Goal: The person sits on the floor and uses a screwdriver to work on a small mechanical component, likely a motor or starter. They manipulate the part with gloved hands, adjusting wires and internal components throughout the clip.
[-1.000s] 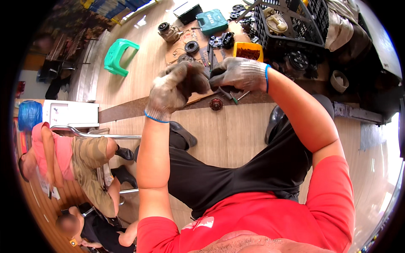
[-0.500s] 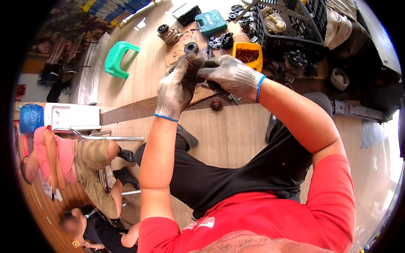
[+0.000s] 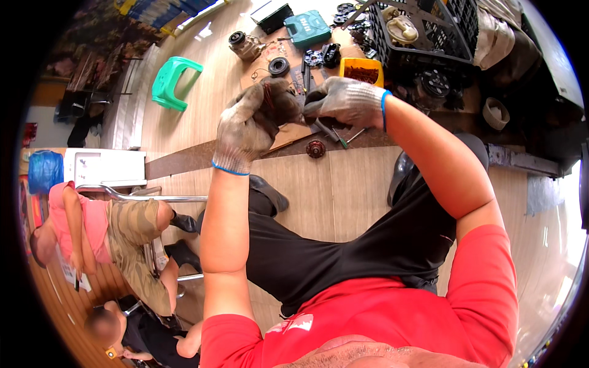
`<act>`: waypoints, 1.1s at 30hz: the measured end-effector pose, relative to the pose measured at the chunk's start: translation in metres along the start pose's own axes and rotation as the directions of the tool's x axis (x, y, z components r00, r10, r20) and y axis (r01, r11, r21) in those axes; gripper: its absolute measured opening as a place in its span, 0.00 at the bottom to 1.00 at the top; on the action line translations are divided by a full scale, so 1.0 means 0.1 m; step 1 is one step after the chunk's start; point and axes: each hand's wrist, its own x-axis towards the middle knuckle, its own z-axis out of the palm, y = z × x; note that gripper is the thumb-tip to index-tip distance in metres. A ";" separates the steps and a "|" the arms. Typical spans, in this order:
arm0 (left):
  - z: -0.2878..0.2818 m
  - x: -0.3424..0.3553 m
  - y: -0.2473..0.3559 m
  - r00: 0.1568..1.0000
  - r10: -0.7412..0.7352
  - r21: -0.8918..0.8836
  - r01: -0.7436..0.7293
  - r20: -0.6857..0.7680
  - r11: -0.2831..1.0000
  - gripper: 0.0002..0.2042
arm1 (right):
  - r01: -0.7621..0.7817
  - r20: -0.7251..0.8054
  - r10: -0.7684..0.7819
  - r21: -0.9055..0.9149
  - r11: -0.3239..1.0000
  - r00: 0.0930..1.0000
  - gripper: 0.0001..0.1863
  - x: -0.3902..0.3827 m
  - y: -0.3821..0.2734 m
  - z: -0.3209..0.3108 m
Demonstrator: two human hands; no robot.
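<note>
In the head view, the left hand (image 3: 245, 126) has its gloved fingers curled around a thin reddish item (image 3: 268, 95), held on the near side of a black ring (image 3: 278, 67). Steady left support and small, light right-hand movements should suit it. The right hand (image 3: 348, 103) bends its fingers just right; whether they grip anything, I cannot tell. Gloves hide the item's shape; the far edge cuts off a black crate (image 3: 429, 59).

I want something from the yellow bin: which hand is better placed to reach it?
Probably the right hand: the yellow bin lies just beyond it, while the left hand is farther off to the left.
</note>
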 end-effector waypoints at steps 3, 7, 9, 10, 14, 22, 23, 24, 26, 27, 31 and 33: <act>0.12 -0.05 0.09 0.983 -0.179 0.427 0.141 0.049 0.893 0.18 | -0.185 -0.057 0.188 0.055 0.981 0.981 0.09 -0.04 -0.16 -0.12; 0.13 -0.05 -0.01 0.979 -0.183 0.860 0.169 -0.089 0.482 0.20 | 0.361 0.144 -0.555 -0.881 0.305 0.819 0.08 0.12 0.12 -0.22; 0.06 -0.04 -0.05 0.997 -0.057 0.930 0.062 -0.045 0.363 0.20 | 0.340 0.115 -0.545 -0.880 0.332 0.830 0.10 0.08 0.02 -0.21; 0.04 -0.03 -0.07 0.998 0.013 0.933 0.048 -0.056 0.356 0.19 | 0.345 0.090 -0.578 -0.871 0.350 0.811 0.14 0.07 0.00 -0.19; 0.15 0.03 -0.18 0.917 0.064 0.436 0.125 -0.395 0.891 0.19 | 0.307 -0.147 -0.446 -0.537 0.785 0.883 0.13 -0.10 -0.26 0.03; 0.10 0.14 -0.13 0.895 0.119 -0.189 -0.218 -0.430 0.957 0.18 | 0.141 -0.165 -0.103 0.238 0.961 0.981 0.10 -0.05 -0.11 0.38; 0.09 0.13 -0.11 0.906 0.118 -0.209 -0.218 -0.406 0.953 0.18 | 0.213 -0.150 -0.205 0.037 0.976 0.967 0.12 -0.04 -0.07 0.38; 0.08 0.11 -0.09 0.916 0.118 -0.228 -0.218 -0.383 0.949 0.19 | 0.214 -0.114 -0.215 -0.024 0.977 0.970 0.15 -0.04 -0.03 0.37; 0.07 0.08 -0.07 0.928 0.113 -0.236 -0.206 -0.355 0.949 0.19 | 0.146 -0.038 -0.146 -0.008 0.989 0.989 0.18 -0.07 -0.08 0.32; 0.06 0.05 -0.06 0.930 0.109 -0.225 -0.196 -0.350 0.954 0.20 | 0.120 -0.003 -0.120 -0.018 0.993 0.993 0.17 -0.07 -0.09 0.29; -0.12 0.01 -0.01 0.994 -0.011 -0.312 -0.024 -0.112 0.950 0.22 | 0.138 0.097 -0.124 -0.159 0.978 0.988 0.11 0.03 0.18 0.13; 0.07 -0.07 0.09 0.994 -0.100 0.063 0.097 0.047 0.993 0.18 | -0.187 0.012 0.189 -0.070 0.980 0.982 0.14 -0.06 -0.09 0.04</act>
